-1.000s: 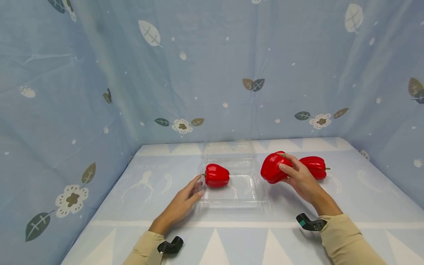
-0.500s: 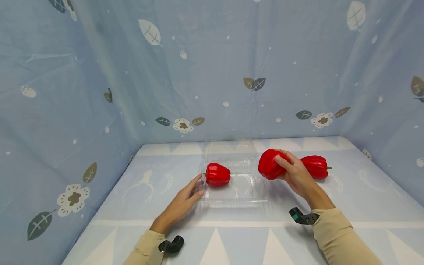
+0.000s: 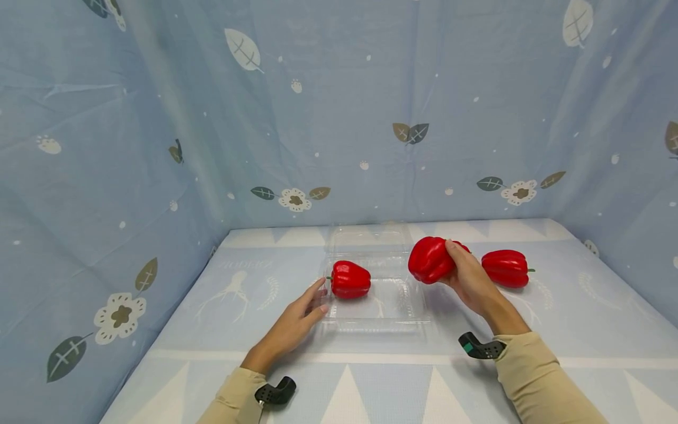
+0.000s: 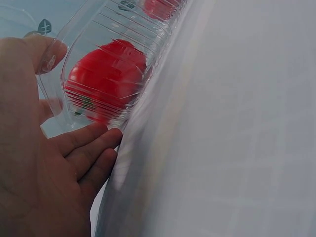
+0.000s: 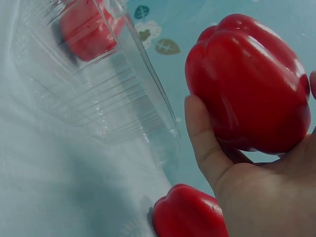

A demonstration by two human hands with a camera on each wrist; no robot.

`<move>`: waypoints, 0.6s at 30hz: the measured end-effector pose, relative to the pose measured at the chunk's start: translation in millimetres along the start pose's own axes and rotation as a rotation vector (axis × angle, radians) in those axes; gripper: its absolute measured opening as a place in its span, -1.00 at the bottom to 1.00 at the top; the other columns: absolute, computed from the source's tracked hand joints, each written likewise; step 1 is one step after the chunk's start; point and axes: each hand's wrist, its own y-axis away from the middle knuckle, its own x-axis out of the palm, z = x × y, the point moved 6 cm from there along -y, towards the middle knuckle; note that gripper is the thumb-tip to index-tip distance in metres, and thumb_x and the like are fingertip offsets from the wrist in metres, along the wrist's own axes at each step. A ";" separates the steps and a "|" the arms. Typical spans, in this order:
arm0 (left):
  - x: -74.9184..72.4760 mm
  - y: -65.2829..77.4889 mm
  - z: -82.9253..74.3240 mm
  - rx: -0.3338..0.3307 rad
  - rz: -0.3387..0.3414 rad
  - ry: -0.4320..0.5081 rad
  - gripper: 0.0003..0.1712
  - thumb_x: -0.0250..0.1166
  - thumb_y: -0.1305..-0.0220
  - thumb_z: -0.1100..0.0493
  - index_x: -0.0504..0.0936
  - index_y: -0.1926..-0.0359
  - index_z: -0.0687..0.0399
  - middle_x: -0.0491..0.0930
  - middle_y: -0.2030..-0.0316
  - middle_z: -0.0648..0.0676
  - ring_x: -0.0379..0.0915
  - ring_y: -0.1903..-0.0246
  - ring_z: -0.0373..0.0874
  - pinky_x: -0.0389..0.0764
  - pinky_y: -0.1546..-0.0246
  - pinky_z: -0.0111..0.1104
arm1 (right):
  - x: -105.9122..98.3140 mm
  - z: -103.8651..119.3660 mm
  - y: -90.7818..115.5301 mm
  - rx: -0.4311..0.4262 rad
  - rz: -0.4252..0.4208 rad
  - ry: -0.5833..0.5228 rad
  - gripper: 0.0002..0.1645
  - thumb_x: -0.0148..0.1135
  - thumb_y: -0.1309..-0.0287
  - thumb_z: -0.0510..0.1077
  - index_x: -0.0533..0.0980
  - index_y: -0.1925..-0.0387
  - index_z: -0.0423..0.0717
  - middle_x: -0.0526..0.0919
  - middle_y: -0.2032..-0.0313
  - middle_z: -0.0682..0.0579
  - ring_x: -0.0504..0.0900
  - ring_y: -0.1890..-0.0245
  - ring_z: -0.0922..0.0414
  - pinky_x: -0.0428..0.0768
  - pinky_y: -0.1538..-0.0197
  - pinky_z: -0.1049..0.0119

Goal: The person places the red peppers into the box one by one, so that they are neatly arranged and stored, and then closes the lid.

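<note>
My right hand (image 3: 471, 285) grips a red bell pepper (image 3: 428, 259) in the air, just right of a clear plastic clamshell box (image 3: 376, 321). The right wrist view shows the held pepper (image 5: 242, 84) tilted, thumb and fingers around its sides. Another red bell pepper (image 3: 349, 280) lies on its side in the box's left part, stem pointing left. My left hand (image 3: 291, 324) rests at the box's left wall with fingers extended; in the left wrist view its thumb (image 4: 55, 53) touches the rim. A further bell pepper (image 3: 507, 268) lies on the table to the right.
The box's transparent lid (image 3: 368, 237) is folded back toward the rear curtain (image 3: 339, 106). A patterned cloth (image 3: 392, 374) covers the table. Behind my right fingertips a bit of red (image 3: 464, 247) shows, mostly hidden.
My right hand has moved slightly left with the held pepper, closer to the box, and the pepper has turned a little. The left hand has stayed at the box's wall.
</note>
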 end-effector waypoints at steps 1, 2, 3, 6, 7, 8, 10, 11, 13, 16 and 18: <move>0.0 -0.1 0.0 0.003 -0.001 0.002 -0.27 0.16 -0.50 0.04 0.12 -0.58 -0.12 0.42 -0.35 0.18 0.39 -0.29 0.05 0.31 -0.34 0.00 | 0.2 -0.1 -0.3 0.002 0.002 -0.019 -0.31 -0.09 -0.50 0.27 0.15 -0.38 -0.08 0.32 -0.23 -0.09 0.39 -0.17 -0.02 0.64 -0.05 0.23; 0.0 -0.1 0.2 0.005 -0.002 0.005 -0.27 0.16 -0.50 0.04 0.12 -0.58 -0.12 0.42 -0.35 0.17 0.39 -0.29 0.05 0.31 -0.34 0.00 | 0.5 0.1 -0.4 0.001 0.007 -0.037 -0.34 -0.10 -0.51 0.25 0.15 -0.38 -0.07 0.30 -0.24 -0.08 0.37 -0.19 -0.02 0.63 -0.06 0.23; 0.0 -0.1 0.2 0.007 -0.003 0.007 -0.27 0.16 -0.50 0.04 0.12 -0.57 -0.12 0.41 -0.35 0.17 0.39 -0.30 0.05 0.31 -0.34 -0.01 | 0.8 0.2 -0.5 -0.003 0.014 -0.055 -0.37 -0.10 -0.52 0.21 0.14 -0.38 -0.06 0.29 -0.25 -0.08 0.36 -0.20 -0.02 0.63 -0.07 0.22; 0.1 0.4 0.3 0.003 -0.003 0.012 -0.27 0.17 -0.50 0.04 0.12 -0.57 -0.13 0.41 -0.35 0.16 0.39 -0.30 0.04 0.31 -0.34 -0.01 | 2.3 1.2 0.1 -0.021 0.041 -0.077 -0.43 -0.10 -0.53 0.07 0.10 -0.40 -0.06 0.28 -0.27 -0.06 0.33 -0.24 -0.03 0.61 -0.10 0.19; 0.1 0.6 0.2 0.003 -0.003 0.011 -0.27 0.17 -0.50 0.04 0.12 -0.57 -0.13 0.41 -0.35 0.16 0.39 -0.30 0.04 0.31 -0.34 -0.01 | 3.1 1.9 0.5 -0.028 0.050 -0.076 -0.43 -0.09 -0.52 0.02 0.09 -0.41 -0.07 0.28 -0.28 -0.06 0.33 -0.24 -0.03 0.61 -0.11 0.17; 0.3 0.6 0.4 0.003 -0.004 0.010 -0.27 0.17 -0.50 0.04 0.12 -0.57 -0.13 0.41 -0.35 0.17 0.39 -0.30 0.04 0.31 -0.34 0.00 | 3.5 2.4 0.7 -0.035 0.057 -0.073 -0.43 -0.09 -0.51 -0.02 0.09 -0.42 -0.07 0.28 -0.28 -0.06 0.33 -0.24 -0.04 0.60 -0.12 0.16; 0.0 0.6 0.3 0.001 -0.006 0.010 -0.27 0.17 -0.50 0.04 0.12 -0.58 -0.12 0.41 -0.35 0.17 0.39 -0.30 0.04 0.31 -0.35 0.00 | 4.0 3.3 0.5 -0.044 0.067 -0.064 -0.41 -0.06 -0.49 -0.06 0.10 -0.43 -0.08 0.29 -0.28 -0.06 0.35 -0.24 -0.04 0.60 -0.13 0.15; -0.2 0.6 0.2 0.000 -0.007 0.007 -0.27 0.17 -0.50 0.04 0.12 -0.57 -0.12 0.42 -0.35 0.17 0.39 -0.30 0.04 0.31 -0.35 0.00 | 4.3 3.9 0.2 -0.048 0.072 -0.056 -0.41 -0.05 -0.48 -0.07 0.10 -0.42 -0.09 0.30 -0.27 -0.07 0.35 -0.24 -0.04 0.60 -0.13 0.15; -0.5 0.3 0.1 0.001 -0.007 0.005 -0.27 0.17 -0.50 0.05 0.12 -0.57 -0.12 0.42 -0.35 0.17 0.39 -0.30 0.04 0.31 -0.35 0.00 | 4.8 5.0 -0.4 -0.051 0.079 -0.035 -0.40 -0.02 -0.47 -0.07 0.12 -0.43 -0.10 0.32 -0.26 -0.08 0.38 -0.22 -0.03 0.61 -0.12 0.17; -0.8 0.0 -0.5 0.000 -0.003 0.002 -0.27 0.17 -0.50 0.04 0.12 -0.57 -0.11 0.43 -0.34 0.16 0.40 -0.29 0.03 0.31 -0.34 0.00 | 4.1 5.5 -1.7 -0.051 0.076 0.024 -0.33 0.05 -0.46 -0.04 0.11 -0.46 -0.13 0.33 -0.26 -0.10 0.41 -0.19 -0.02 0.62 -0.09 0.20; -0.5 -0.1 -0.4 0.001 -0.001 0.000 -0.27 0.16 -0.50 0.04 0.12 -0.57 -0.10 0.43 -0.34 0.16 0.41 -0.28 0.04 0.32 -0.34 0.01 | 4.1 5.4 -3.0 -0.053 0.074 0.069 -0.25 0.10 -0.45 -0.03 0.08 -0.50 -0.14 0.31 -0.29 -0.13 0.42 -0.18 -0.03 0.62 -0.10 0.20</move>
